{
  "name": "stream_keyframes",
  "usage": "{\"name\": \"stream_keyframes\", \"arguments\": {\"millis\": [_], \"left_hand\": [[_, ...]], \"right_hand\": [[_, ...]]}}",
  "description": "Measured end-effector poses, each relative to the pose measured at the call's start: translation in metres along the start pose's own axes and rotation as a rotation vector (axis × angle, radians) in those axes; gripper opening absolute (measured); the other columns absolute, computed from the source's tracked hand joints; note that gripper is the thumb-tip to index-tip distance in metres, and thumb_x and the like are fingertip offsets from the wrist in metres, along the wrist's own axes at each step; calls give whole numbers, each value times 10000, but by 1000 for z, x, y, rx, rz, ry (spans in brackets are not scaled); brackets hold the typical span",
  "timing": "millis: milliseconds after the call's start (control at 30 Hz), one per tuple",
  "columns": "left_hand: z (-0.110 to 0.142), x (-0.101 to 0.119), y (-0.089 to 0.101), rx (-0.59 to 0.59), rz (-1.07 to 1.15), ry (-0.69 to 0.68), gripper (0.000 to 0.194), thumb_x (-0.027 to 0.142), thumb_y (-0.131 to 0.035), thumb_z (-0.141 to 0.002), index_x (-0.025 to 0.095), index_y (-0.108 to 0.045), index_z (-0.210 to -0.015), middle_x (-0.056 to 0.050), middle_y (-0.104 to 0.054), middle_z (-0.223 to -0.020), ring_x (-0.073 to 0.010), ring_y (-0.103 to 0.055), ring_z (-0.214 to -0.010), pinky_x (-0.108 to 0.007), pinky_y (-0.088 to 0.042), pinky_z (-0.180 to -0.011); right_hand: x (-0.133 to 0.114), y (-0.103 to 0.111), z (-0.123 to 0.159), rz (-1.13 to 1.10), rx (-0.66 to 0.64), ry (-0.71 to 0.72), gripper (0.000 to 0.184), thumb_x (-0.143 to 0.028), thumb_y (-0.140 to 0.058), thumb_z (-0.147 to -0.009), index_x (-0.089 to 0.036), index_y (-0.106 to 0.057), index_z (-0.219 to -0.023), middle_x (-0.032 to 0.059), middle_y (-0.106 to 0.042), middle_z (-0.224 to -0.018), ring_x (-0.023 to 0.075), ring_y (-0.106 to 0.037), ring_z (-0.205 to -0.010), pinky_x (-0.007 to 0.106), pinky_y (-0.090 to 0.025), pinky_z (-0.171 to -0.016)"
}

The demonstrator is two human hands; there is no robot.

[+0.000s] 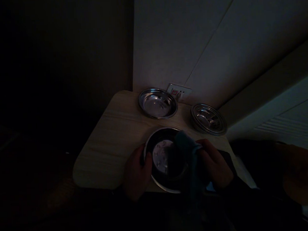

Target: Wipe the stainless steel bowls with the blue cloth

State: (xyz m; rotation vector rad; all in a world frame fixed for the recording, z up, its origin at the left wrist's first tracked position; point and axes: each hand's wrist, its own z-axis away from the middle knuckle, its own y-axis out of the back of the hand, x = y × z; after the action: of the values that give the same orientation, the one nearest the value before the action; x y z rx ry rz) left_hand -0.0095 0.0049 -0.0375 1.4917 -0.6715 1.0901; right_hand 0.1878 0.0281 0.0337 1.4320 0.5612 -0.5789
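Note:
A round, shallow metal bowl is in front of me at the near edge of a small wooden table. My left hand grips its left rim, the thumb over the edge and the fingers outside. In my right hand is a blue-green cloth, bunched up, with one part over the bowl's right rim and another hanging down in front. The cloth hides much of the bowl's right side. The light is dim, so details of the fingers are hard to make out.
Behind, another shallow metal bowl stands near the wall. To its right sits a stack of smaller metal bowls. A wall socket with a plug is just above the table. A dark flat object lies beyond my right hand.

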Motion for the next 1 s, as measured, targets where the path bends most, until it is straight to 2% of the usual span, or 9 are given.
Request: {"name": "stream_keyframes", "arguments": {"millis": [67,200,333,500,633,800,900,1000], "left_hand": [[0,-1,0,-4,0,-6,340,321,-432,-813,157,-570,-1076,-79,-636,-1048,-189,-588,-930,-299,-444,-827],[1,-2,0,-5,6,-29,324,318,-427,-816,166,-576,-1059,-71,-637,-1042,-182,-588,-927,-287,-446,-815],[1,-2,0,-5,10,-38,300,305,-432,-810,165,-586,-1025,-64,-645,-1006,-180,-595,-891,-286,-450,-790],[1,-2,-1,-5,2,-64,273,285,-417,-818,174,-591,-996,-53,-647,-976,-172,-590,-878,-282,-443,-780],[2,-1,0,-7,11,-52,275,288,-403,-822,173,-585,-994,-55,-643,-970,-172,-587,-876,-279,-441,-780],[2,1,1,-37,26,-33,273,283,-390,-826,181,-580,-994,-54,-638,-967,-172,-583,-869,-284,-437,-780],[1,3,3,-54,14,-27,265,274,-388,-826,187,-585,-980,-47,-643,-948,-171,-584,-856,-283,-434,-769],[1,4,4,-93,13,-17,262,269,-380,-831,199,-597,-959,-29,-657,-914,-158,-594,-825,-264,-438,-739]], "right_hand": [[1,-4,-1,103,-2,52,227,-336,-338,-817,-200,-494,-908,25,-631,-767,175,-598,-740,276,-447,-659],[1,-13,-2,342,-100,130,287,-319,-311,-857,-179,-483,-1039,71,-658,-892,195,-624,-813,289,-445,-671],[-8,-21,-7,602,-172,191,218,-292,-381,-856,-177,-541,-948,71,-659,-873,191,-623,-776,272,-431,-646],[-22,-43,-16,904,-260,256,173,-220,-419,-836,-176,-545,-946,72,-647,-887,188,-613,-766,244,-386,-559],[-25,-52,-14,956,-364,320,185,-241,-396,-851,-215,-553,-946,58,-631,-897,171,-604,-758,227,-355,-527],[-20,-45,-6,873,-460,375,234,-321,-380,-874,-201,-578,-912,57,-606,-908,166,-587,-795,234,-381,-581],[-18,-46,-9,852,-531,393,191,-273,-419,-866,-197,-594,-864,41,-605,-871,152,-577,-779,229,-383,-603],[-19,-53,-18,849,-523,443,188,-207,-408,-868,-180,-593,-853,45,-603,-845,149,-564,-763,232,-379,-618]]}}
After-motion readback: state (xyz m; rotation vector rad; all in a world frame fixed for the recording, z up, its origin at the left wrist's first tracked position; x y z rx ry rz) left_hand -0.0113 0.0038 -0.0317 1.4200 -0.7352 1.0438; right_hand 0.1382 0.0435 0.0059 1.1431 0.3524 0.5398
